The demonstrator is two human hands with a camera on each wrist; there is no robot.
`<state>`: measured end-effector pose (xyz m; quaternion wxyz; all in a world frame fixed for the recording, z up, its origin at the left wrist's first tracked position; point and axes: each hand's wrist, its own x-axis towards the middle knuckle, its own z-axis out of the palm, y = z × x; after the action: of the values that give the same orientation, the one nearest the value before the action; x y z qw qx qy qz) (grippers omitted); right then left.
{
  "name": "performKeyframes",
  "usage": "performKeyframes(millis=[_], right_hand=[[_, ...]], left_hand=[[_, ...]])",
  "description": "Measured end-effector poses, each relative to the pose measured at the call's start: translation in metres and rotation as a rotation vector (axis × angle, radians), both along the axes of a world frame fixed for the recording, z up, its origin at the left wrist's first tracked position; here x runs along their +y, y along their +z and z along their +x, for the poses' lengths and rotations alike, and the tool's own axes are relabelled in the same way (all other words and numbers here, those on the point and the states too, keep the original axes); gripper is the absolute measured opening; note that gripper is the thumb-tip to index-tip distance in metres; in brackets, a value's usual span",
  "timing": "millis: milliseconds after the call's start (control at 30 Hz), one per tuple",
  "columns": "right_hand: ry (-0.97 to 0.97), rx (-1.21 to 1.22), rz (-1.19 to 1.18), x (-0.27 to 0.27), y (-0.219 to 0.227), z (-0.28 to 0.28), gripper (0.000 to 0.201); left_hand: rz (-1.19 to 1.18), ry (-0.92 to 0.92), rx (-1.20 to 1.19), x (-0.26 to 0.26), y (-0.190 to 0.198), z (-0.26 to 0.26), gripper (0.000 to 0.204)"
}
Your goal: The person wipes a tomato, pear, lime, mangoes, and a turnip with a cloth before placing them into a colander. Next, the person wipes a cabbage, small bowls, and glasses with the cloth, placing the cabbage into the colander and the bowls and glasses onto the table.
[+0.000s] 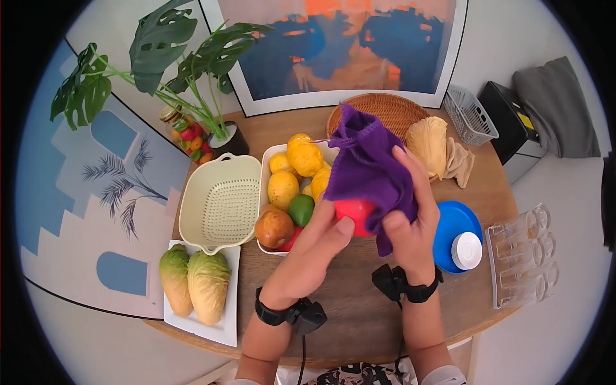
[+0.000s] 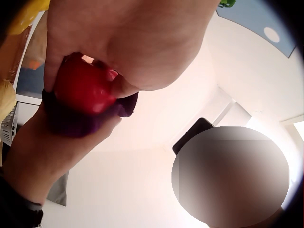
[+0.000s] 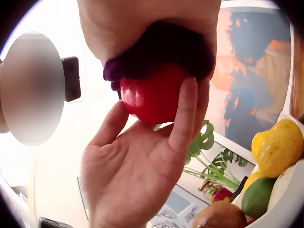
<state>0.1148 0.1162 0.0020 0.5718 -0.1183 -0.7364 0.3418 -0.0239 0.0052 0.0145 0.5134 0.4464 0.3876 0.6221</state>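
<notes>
A glossy red round fruit (image 1: 355, 217) is held up above the table, in front of the body. My left hand (image 1: 311, 250) grips it from the left, thumb and fingers curled round its sides, as the right wrist view also shows. My right hand (image 1: 414, 234) holds a purple cloth (image 1: 369, 157) draped over the fruit, pressing it against the far and right side. In the left wrist view the cloth covers the part of the fruit (image 2: 85, 90) toward the right palm. Just behind the left hand stands a white container (image 1: 264, 183) of yellow, green and brownish fruit.
A pale green colander (image 1: 220, 205) and a white plate (image 1: 234, 301) with two cabbages lie left. On the right are a blue plate (image 1: 452, 221) with a white lid-like disc (image 1: 466, 250) and a rack of glasses (image 1: 523, 256). Behind sit a wicker tray (image 1: 378, 106) and potted plant (image 1: 228, 138).
</notes>
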Motion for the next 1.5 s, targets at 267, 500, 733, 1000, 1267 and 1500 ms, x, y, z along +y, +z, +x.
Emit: performKeyframes(millis=[267,500,733,1000,1267,1500], right_hand=[[0.091,0.014,-0.344,-0.007,-0.003,-0.009,0.07],[-0.124,-0.188,0.005,-0.012,0.012,-0.01,0.07],[0.116,-0.102,-0.476,0.001,0.008,0.007,0.038],[0.328,0.17,-0.801,-0.005,0.015,0.013,0.037],[-0.056,-0.176,-0.097,-0.007,0.013,0.001,0.063],[-0.019,-0.139,-0.302,-0.011,0.005,-0.003,0.059]], left_hand=[[0.284,0.453,0.513,0.011,-0.013,0.007,0.073],[0.297,0.563,1.05,0.002,0.002,-0.004,0.061],[0.3,0.377,1.03,0.001,0.011,0.003,0.073],[0.263,0.333,0.75,0.005,0.006,0.009,0.09],[0.35,0.621,0.988,0.005,0.0,0.009,0.069],[0.487,0.529,1.044,0.001,0.009,0.002,0.075]])
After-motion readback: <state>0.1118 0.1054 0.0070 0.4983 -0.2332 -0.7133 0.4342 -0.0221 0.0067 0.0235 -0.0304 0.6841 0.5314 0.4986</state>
